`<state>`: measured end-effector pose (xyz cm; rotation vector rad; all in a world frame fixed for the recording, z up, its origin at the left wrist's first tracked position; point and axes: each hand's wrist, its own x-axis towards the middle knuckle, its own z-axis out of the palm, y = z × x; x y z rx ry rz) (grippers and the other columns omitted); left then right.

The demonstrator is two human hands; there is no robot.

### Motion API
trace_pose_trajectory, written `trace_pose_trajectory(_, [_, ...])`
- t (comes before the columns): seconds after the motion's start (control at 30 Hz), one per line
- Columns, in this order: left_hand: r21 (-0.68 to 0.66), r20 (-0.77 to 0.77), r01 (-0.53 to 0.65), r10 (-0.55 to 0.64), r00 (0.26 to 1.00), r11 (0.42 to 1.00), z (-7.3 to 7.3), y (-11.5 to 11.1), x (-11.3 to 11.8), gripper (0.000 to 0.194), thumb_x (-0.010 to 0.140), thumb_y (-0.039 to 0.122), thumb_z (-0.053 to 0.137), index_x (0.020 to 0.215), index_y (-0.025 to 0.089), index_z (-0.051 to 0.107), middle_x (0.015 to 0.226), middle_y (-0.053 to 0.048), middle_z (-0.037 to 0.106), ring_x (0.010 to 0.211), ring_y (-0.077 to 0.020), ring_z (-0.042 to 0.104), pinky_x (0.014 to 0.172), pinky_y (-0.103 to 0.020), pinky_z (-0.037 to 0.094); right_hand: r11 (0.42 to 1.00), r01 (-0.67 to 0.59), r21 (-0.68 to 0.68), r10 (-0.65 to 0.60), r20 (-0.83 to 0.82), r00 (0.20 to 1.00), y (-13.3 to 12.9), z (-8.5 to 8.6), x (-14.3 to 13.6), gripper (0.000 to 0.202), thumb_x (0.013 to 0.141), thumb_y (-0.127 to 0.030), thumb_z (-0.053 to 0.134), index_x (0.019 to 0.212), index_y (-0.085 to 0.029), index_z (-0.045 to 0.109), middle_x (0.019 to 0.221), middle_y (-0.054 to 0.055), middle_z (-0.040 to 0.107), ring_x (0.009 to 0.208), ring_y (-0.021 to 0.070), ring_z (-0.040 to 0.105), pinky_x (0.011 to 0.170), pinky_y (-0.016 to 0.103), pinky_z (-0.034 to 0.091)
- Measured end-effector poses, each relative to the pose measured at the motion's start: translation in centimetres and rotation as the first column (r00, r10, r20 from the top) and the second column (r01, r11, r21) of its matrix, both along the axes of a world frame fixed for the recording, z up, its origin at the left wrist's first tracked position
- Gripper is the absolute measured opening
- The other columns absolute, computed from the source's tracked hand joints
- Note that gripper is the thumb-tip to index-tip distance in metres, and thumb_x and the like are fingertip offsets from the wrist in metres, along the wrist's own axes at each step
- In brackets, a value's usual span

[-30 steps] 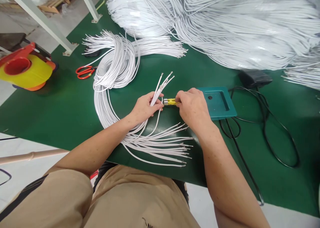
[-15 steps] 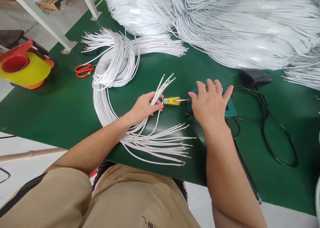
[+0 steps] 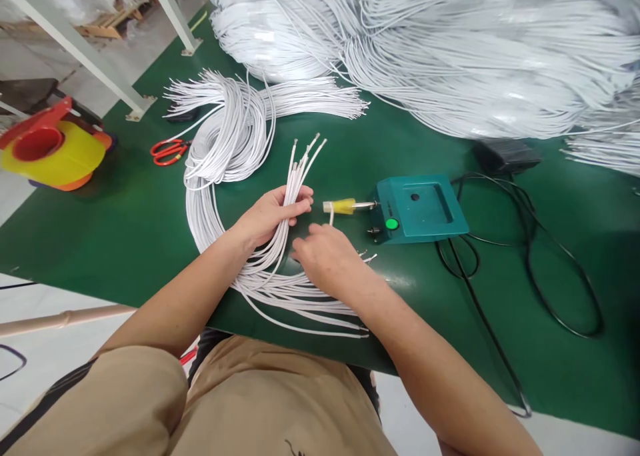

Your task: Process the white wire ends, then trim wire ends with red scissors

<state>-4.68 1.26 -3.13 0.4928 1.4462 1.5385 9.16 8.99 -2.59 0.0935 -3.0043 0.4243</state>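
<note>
My left hand [image 3: 275, 216] is closed around a small bunch of white wires [image 3: 296, 173], whose ends fan upward past my thumb. To its right my right hand [image 3: 330, 253] is curled, with one white wire [image 3: 332, 216] rising from its fingers to the pale tip of a yellow nozzle [image 3: 343, 207]. That nozzle sits on a metal shaft coming out of a teal machine [image 3: 435, 206] with a lit green button [image 3: 392, 224]. Below both hands more loose wire ends [image 3: 300, 303] spread over the green table, partly covered by my right hand.
A coiled wire bundle [image 3: 220, 143] lies behind my left hand, beside red-handled scissors [image 3: 169, 152]. Large piles of white wire [image 3: 475, 56] cover the table's back. Right of the machine are a black box [image 3: 507, 156] and black cables [image 3: 530, 236]. A yellow-and-red tape dispenser [image 3: 55, 146] stands left.
My right hand has left the top of the teal machine and moved left and down to a wire at the nozzle. My left hand has shifted slightly left with its bunch.
</note>
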Motion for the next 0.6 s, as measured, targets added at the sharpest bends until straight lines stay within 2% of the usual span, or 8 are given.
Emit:
trace_pose_trajectory(0.07, [0.009,0.123,0.002,-0.003,0.992,1.0,0.3,0.0,-0.2,0.031,0.07,0.026,0.076,0.097,0.015,0.063,0.093,-0.003,0.062,0.082,-0.0092,0.06,0.058,-0.014,0.045,0.977,0.148,-0.154,-0.132,0.108,0.985,-0.1,-0.2,-0.3,0.034,0.093,-0.036,0.045,0.076,-0.014,0.064,0.065,0.01,0.062,0.063,0.0212,0.056,0.059,0.033,0.037])
trace_pose_trajectory(0.1, [0.019,0.181,0.022,-0.025,0.983,1.0,0.3,-0.1,-0.2,0.029,0.073,0.026,0.074,0.097,0.015,0.063,0.095,-0.004,0.063,0.084,-0.0102,0.061,0.066,-0.017,0.049,0.937,0.218,-0.272,-0.181,0.156,0.971,0.0,-0.1,-0.4,0.035,0.093,-0.038,0.045,0.076,-0.015,0.065,0.067,0.009,0.064,0.06,0.0184,0.056,0.057,0.031,0.038])
trace_pose_trajectory(0.17, [0.069,0.255,0.063,-0.079,0.964,0.996,0.4,-0.2,-0.4,0.026,0.077,0.028,0.071,0.098,0.015,0.063,0.102,-0.006,0.064,0.091,-0.0126,0.062,0.081,-0.024,0.051,0.776,0.328,-0.538,-0.208,0.274,0.939,0.5,0.1,-0.7,0.029,0.091,-0.035,0.049,0.074,-0.017,0.063,0.07,0.004,0.066,0.057,0.0131,0.056,0.056,0.026,0.04])
trace_pose_trajectory(0.23, [0.117,0.245,0.094,-0.12,0.962,0.989,0.5,-0.4,-0.5,0.024,0.079,0.028,0.069,0.098,0.016,0.061,0.112,-0.008,0.063,0.102,-0.0162,0.06,0.09,-0.031,0.049,0.587,0.401,-0.703,-0.188,0.363,0.913,1.0,0.1,-0.9,0.024,0.086,-0.031,0.054,0.069,-0.016,0.061,0.068,0.002,0.065,0.052,0.0096,0.055,0.054,0.023,0.041])
trace_pose_trajectory(0.33, [0.044,0.028,0.153,-0.154,0.988,0.987,0.7,-0.8,-0.8,0.027,0.075,0.029,0.072,0.094,0.014,0.059,0.11,-0.008,0.063,0.096,-0.0164,0.061,0.084,-0.031,0.05,0.394,0.469,-0.79,-0.208,0.421,0.883,1.5,0.0,-1.0,0.023,0.083,-0.031,0.056,0.067,-0.014,0.059,0.067,0.002,0.065,0.047,0.0081,0.052,0.048,0.021,0.043])
trace_pose_trajectory(0.43, [-0.115,-0.205,0.247,-0.267,0.942,0.962,1.2,-1.2,-1.0,0.034,0.072,0.033,0.074,0.092,0.011,0.059,0.094,-0.007,0.064,0.073,-0.0112,0.059,0.069,-0.025,0.05,0.263,0.474,-0.841,-0.283,0.402,0.871,2.0,0.1,-0.9,0.016,0.078,-0.028,0.06,0.072,-0.013,0.06,0.066,0.002,0.065,0.045,0.0074,0.05,0.043,0.019,0.042])
trace_pose_trajectory(0.5, [-0.138,-0.245,0.274,-0.301,0.922,0.952,1.5,-1.3,-1.1,0.035,0.072,0.035,0.073,0.091,0.011,0.057,0.092,-0.007,0.064,0.07,-0.0109,0.058,0.066,-0.024,0.049,0.177,0.445,-0.878,-0.31,0.38,0.872,2.2,0.4,-0.9,0.015,0.074,-0.027,0.065,0.073,-0.013,0.059,0.065,0.002,0.063,0.044,0.0066,0.049,0.042,0.019,0.043])
trace_pose_trajectory(0.6, [-0.1,-0.233,0.259,-0.275,0.933,0.961,1.6,-1.3,-1.0,0.038,0.068,0.032,0.077,0.087,0.012,0.051,0.094,-0.007,0.064,0.073,-0.012,0.059,0.064,-0.024,0.05,0.029,0.361,-0.932,-0.358,0.328,0.874,2.6,0.6,-0.8,0.021,0.073,-0.032,0.067,0.076,-0.012,0.059,0.065,0.001,0.063,0.044,0.0065,0.049,0.042,0.019,0.044])
